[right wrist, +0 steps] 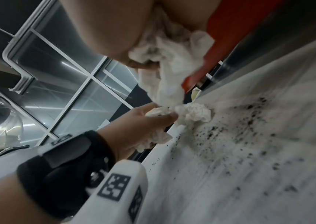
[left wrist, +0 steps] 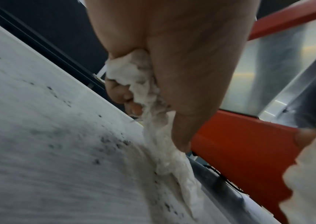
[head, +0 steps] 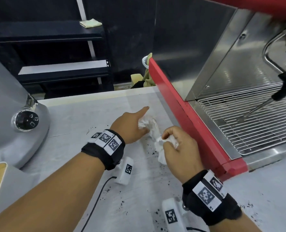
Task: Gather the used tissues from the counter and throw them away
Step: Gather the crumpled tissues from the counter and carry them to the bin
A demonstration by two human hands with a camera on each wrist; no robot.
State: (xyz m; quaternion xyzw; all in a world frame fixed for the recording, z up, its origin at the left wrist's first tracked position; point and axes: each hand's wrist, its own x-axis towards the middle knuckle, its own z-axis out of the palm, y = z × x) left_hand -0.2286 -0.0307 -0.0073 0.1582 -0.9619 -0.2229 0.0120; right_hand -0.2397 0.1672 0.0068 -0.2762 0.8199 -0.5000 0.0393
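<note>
Crumpled white tissues (head: 149, 126) lie bunched on the grey counter (head: 92, 118) beside the red edge of the coffee machine (head: 185, 114). My left hand (head: 132, 126) grips one wad (left wrist: 134, 78), its index finger pointing forward. The wad trails down to the counter in the left wrist view. My right hand (head: 177, 144) holds another wad of tissue (head: 160, 148) curled in its fingers, just right of the left hand; the same wad (right wrist: 168, 60) hangs from the palm in the right wrist view. There the left hand (right wrist: 143, 125) and its tissue (right wrist: 193, 113) also show.
Dark coffee grounds (head: 157, 213) are scattered over the counter. A grey machine with a dial (head: 25, 121) stands at the left. The coffee machine's steel drip grate (head: 249, 121) and black steam wand (head: 281, 87) are at the right. Black shelves (head: 58, 52) stand beyond the counter's far edge.
</note>
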